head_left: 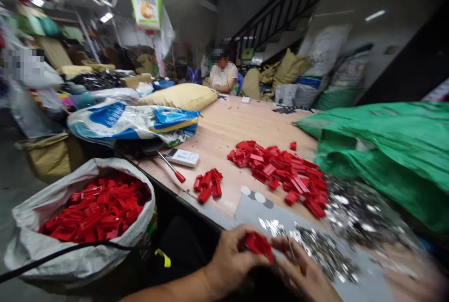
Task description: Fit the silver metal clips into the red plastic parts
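Note:
My left hand (228,257) is closed around a red plastic part (258,245) at the bottom middle, just off the table's near edge. Close by on its right, my right hand (305,269) has its fingers bent together at the part's side. A thin shiny edge shows at those fingers, too small and blurred to name. Beyond my hands, small silver metal pieces (324,250) lie scattered on a grey sheet (242,208). A large heap of similar red parts (270,166) lies behind the sheet, with a smaller pile of red parts (208,185) to its left.
An open white sack (24,227) of red parts stands on the left. A red-tipped lever (171,167) and white box (184,157) are near the table edge. A clear bag of metal pieces (365,208) and green sack (382,138) lie right. A person (224,75) sits opposite.

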